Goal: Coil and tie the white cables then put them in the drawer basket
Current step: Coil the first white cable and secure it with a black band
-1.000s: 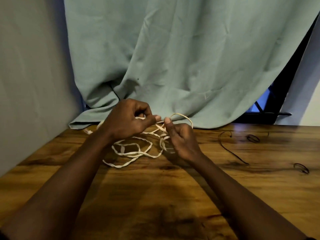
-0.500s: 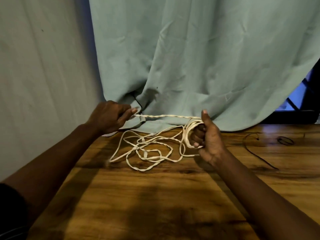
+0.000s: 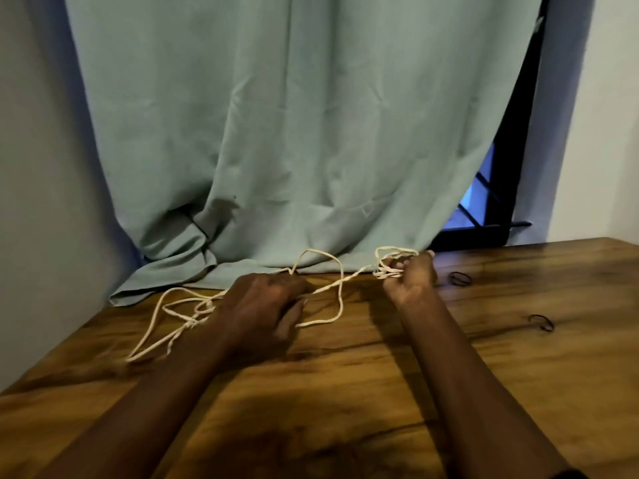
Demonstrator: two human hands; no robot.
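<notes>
I have both hands low over the wooden desk (image 3: pixel 345 392), forearms reaching in from the bottom of my feed. The right grip (image 3: pixel 411 276) is at the far edge of the desk, just in front of the curtain hem. Its fingers are clenched around a small bundle of loops of the white cable (image 3: pixel 340 288), with the thumb up on the far side. The loops wrap the fingers and stick out to the left of the fist.

From that bundle one strand runs down and to the left, almost taut, into the left grip (image 3: pixel 262 305). That hand lies back-up, close to the desk, fingers curled down over the strand where it reaches them. I read it as grasping the cable, though the fingertips themselves are hidden under the hand. Between the two hands a slack loop arches up against the curtain, drops to the desk and bends back toward the left grip.

The uncoiled rest of the cable lies on the desk to the left of the left wrist. It is a loose tangle of long loops, partly twisted together, trailing toward the near left edge.

To the right of the right grip a small black band (image 3: pixel 460 279) lies flat on the wood, and a second black band (image 3: pixel 541 323) lies nearer to me and further right, well apart from the cable.

A pale green curtain (image 3: pixel 294 133) hangs behind, its hem bunched on the desk at the back left. At the right a dark window frame (image 3: pixel 511 188) shows beside it.
</notes>
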